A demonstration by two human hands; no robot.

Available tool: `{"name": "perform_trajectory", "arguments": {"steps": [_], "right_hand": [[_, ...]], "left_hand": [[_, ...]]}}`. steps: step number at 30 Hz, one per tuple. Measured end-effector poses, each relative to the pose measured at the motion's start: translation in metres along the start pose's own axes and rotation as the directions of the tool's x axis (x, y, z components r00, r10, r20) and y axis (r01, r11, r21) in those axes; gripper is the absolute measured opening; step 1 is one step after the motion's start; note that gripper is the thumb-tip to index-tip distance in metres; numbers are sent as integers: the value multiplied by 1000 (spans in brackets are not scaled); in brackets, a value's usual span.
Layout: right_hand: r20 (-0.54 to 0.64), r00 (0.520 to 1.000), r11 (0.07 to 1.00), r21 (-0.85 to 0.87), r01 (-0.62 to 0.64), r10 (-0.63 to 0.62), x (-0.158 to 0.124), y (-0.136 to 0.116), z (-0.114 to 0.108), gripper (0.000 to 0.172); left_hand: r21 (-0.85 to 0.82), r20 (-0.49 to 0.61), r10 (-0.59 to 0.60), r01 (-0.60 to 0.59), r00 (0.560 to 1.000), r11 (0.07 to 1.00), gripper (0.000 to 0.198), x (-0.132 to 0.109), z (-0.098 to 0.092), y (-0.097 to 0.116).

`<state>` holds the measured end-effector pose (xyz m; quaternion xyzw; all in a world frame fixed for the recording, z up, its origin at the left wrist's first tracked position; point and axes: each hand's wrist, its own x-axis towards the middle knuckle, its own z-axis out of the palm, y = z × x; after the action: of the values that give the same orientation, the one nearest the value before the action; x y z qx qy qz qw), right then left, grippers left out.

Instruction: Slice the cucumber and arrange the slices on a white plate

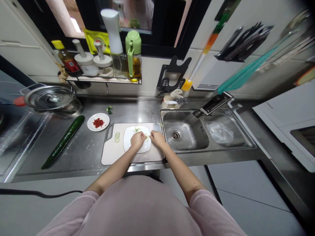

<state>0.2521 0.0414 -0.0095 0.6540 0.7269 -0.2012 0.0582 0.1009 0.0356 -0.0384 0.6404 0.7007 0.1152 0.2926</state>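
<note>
Over a white square plate (pixel 126 144), my left hand (pixel 137 141) and my right hand (pixel 157 139) are close together, fingers pinched on a thin cucumber slice (pixel 147 138). Cut cucumber pieces (pixel 136 129) lie fanned out near the plate's far edge. The plate rests on a light cutting board (pixel 110 154). On the board's left part is an overlapping row of round cucumber slices (pixel 117 137). Just beyond my right hand a greyish flat blade-like thing (pixel 157 126) lies at the board's corner, partly hidden.
Left of the board are a whole cucumber (pixel 64 141), a small plate (pixel 106 124) with chopped red pieces, and a lidded steel pot (pixel 52 100). Cucumber scraps (pixel 109 109) lie behind. A double sink (pixel 185 131) is on the right; a bottle rack (pixel 103 78) hangs behind.
</note>
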Motion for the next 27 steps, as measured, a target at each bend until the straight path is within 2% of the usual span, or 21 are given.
{"name": "perform_trajectory", "arguments": {"steps": [6, 10, 15, 21, 27], "right_hand": [[-51, 999, 997, 78, 12, -8, 0, 3, 2, 21], [-184, 982, 963, 268, 5, 46, -1, 13, -3, 26], [-332, 934, 863, 503, 55, 134, -13, 31, -7, 28], [-349, 916, 717, 689, 106, 199, -41, 47, 4, 35], [-343, 906, 632, 766, 117, 248, -57, 50, 13, 41]], "left_hand": [[-61, -37, 4, -6, 999, 998, 16, -2, -1, 1], [-263, -121, -16, -17, 993, 965, 20, -8, -9, -5], [-529, -280, -172, -2, 944, 848, 28, -33, -20, -38], [-669, -293, -285, 17, 913, 743, 30, -78, -27, -81], [-700, -299, -312, 15, 902, 714, 29, -104, -31, -93]]}}
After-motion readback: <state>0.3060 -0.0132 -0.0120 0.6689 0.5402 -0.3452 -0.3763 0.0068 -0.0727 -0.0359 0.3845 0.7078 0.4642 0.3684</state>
